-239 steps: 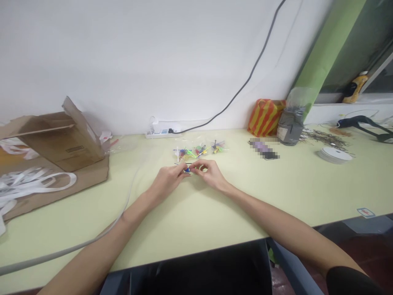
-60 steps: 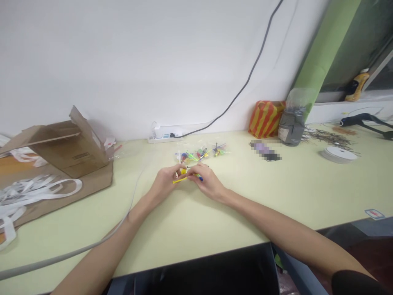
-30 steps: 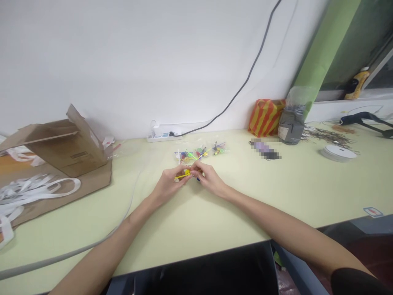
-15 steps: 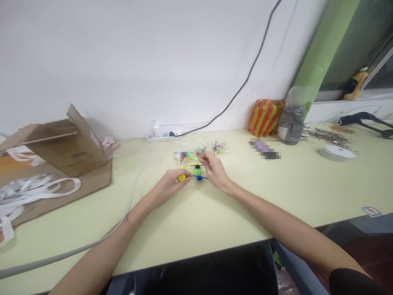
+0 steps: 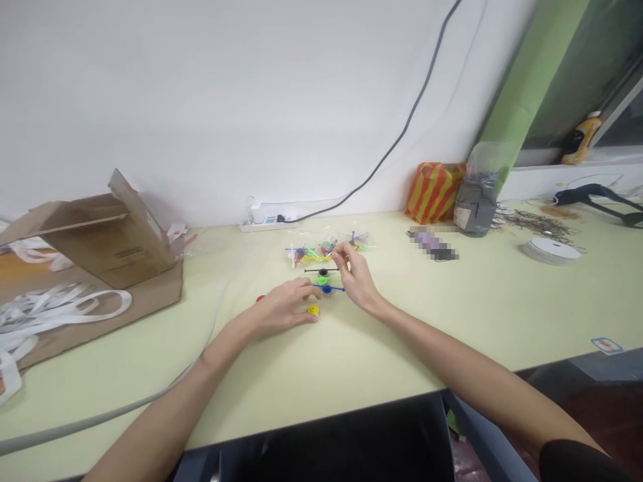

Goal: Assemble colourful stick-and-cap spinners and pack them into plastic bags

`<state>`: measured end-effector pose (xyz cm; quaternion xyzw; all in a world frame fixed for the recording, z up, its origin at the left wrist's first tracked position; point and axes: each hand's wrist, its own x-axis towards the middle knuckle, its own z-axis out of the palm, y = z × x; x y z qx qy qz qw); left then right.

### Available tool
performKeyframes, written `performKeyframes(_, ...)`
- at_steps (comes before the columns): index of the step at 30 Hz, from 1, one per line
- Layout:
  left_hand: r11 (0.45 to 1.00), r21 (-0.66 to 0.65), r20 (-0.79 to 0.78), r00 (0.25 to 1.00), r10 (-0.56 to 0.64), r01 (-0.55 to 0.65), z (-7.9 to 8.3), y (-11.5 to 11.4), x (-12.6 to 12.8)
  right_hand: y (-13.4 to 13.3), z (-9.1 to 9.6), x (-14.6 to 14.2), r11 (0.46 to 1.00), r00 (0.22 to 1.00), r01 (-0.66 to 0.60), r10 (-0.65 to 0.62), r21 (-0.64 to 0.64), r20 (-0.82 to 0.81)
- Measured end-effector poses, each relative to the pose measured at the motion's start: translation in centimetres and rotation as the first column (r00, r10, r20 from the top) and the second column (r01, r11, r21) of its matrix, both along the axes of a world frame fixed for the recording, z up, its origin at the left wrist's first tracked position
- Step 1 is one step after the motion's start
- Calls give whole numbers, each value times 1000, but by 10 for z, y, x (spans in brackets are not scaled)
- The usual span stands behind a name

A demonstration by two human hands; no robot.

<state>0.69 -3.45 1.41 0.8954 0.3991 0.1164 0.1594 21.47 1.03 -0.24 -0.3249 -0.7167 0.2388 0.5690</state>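
My left hand (image 5: 285,308) rests low over the table, thumb and fingers apart around a small yellow round piece (image 5: 313,310); the thumb tip is at its lower edge. My right hand (image 5: 354,276) pinches one end of a thin yellow stick (image 5: 317,258). Between the hands, small round pieces with thin bars across them lie in a row: a black one (image 5: 323,272), a green one (image 5: 322,281) and a blue one (image 5: 327,289). A red piece (image 5: 260,298) shows partly from behind my left hand.
Clear plastic packs of coloured parts (image 5: 301,253) lie behind the row. A power strip (image 5: 268,226) is against the wall. To the left are an open cardboard box (image 5: 110,248) and white straps (image 5: 60,314); to the right, a striped bag (image 5: 435,194) and a white spool (image 5: 551,250).
My left hand has lowered the yellow round piece toward me and spread its fingers. The yellow stick has shifted slightly up and right with my right hand. The red piece now shows.
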Motion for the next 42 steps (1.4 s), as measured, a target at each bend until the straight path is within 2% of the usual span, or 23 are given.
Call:
performKeyframes(4, 983, -163, 75, 993, 96, -83, 4, 3, -10, 4, 2, 4, 999, 999, 33, -34, 19, 41)
performKeyframes(8, 950, -103, 157, 938, 308, -295, 9, 7, -18, 9, 0, 5, 996, 983, -56, 68, -76, 168)
performKeyframes(10, 934, -108, 229, 905, 358, -341, 13, 9, -22, 9, -2, 3, 988, 972, -107, 127, -110, 199)
performKeyframes(12, 926, -233, 262, 897, 355, -298, 16, 10, -25, 6, -4, 0, 977, 960, -164, 189, -136, 206)
performKeyframes(14, 887, -406, 270, 898, 346, -220, 19, 9, -27, 3, -5, -3, 951, 941, -227, 270, -211, 203)
performKeyframes(16, 831, -537, 298, 888, 350, -147, 21, 8, -29, 0, -4, -4, 906, 925, -273, 339, -324, 169)
performKeyframes(18, 793, -603, 351, 862, 365, -91, 22, 7, -31, -1, -1, -4, 852, 915, -311, 388, -421, 109)
performKeyframes(22, 763, -646, 359, 867, 345, -36, 24, 6, -32, -4, 7, 0, 755, 898, -365, 440, -545, 8)
performKeyframes(25, 759, -651, 373, 864, 339, -18, 22, 7, -31, -4, 11, 4, 680, 877, -375, 481, -630, -3)
performKeyframes(29, 752, -659, 416, 841, 345, 17, 16, 11, -35, 1, 15, 11, 667, 841, -359, 535, -652, 84)
performKeyframes(35, 658, -753, 286, 897, 337, -7, 15, 13, -39, 5, 23, 26, 585, 730, -301, 649, -753, 213)
performKeyframes(38, 650, -760, 247, 915, 319, -22, 18, 10, -36, 4, 25, 29, 549, 669, -274, 699, -790, 253)
performKeyframes(42, 644, -764, 173, 947, 270, -44, 21, 6, -31, 3, 22, 27, 549, 650, -217, 698, -807, 300)
